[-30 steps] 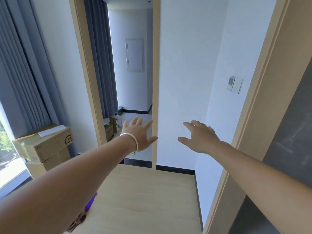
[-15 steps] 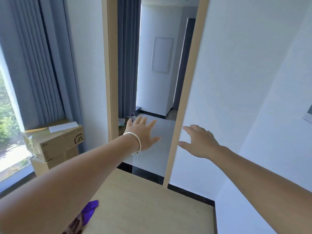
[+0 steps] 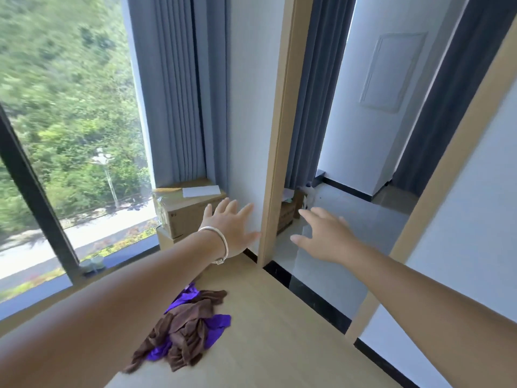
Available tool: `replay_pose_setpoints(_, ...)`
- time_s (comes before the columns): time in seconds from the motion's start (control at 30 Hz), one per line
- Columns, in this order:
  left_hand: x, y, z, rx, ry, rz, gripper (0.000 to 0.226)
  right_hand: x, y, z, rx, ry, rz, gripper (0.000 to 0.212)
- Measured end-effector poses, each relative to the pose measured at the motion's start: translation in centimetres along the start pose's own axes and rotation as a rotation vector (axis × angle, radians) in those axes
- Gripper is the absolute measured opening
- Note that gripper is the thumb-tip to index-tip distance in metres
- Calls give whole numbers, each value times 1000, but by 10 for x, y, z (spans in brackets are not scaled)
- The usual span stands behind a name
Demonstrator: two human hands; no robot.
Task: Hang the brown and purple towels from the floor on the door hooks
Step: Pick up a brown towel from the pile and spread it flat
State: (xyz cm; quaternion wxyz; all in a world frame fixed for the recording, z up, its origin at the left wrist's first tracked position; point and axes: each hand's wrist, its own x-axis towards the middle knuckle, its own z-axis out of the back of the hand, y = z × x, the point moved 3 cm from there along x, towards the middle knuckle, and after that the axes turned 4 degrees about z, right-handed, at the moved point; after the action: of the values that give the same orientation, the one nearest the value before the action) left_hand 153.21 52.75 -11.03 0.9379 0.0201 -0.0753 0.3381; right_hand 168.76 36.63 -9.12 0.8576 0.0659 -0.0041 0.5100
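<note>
Lying crumpled together on the wooden floor (image 3: 279, 345) nearest the viewer, the brown towel (image 3: 184, 331) and the purple towel (image 3: 216, 327) form one heap, brown mostly on top. Above them both arms reach forward, gripping nothing. The left hand (image 3: 232, 228), with a bracelet (image 3: 219, 242) at the wrist, has its fingers spread and relaxed; the right hand (image 3: 324, 236) is likewise loose and outstretched. Between the hands stands a door frame (image 3: 279, 135). Farther left, cardboard boxes (image 3: 184, 211) sit below grey curtains (image 3: 176, 93), beside a window (image 3: 56, 135).

No text on the cardboard box (image 3: 187, 212) is legible.
</note>
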Motion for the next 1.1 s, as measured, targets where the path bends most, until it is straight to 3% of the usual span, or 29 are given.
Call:
replay_pose_setpoints(0.23,27,62,-28,26,13,317,73,108,23,-42,41,44,292,74)
replay_pose_setpoints(0.5,32,90,-75,32,153,646,73,203,24,-93,3,158,547,74)
replay_pose_setpoints(0.8,10,127,-154,-5,247,894,73,256,50,-192,-25,355,677,77)
replay_pose_setpoints(1.1,24,226,-273,-150,270,1025,72,317,120,-314,-96,495,714,77)
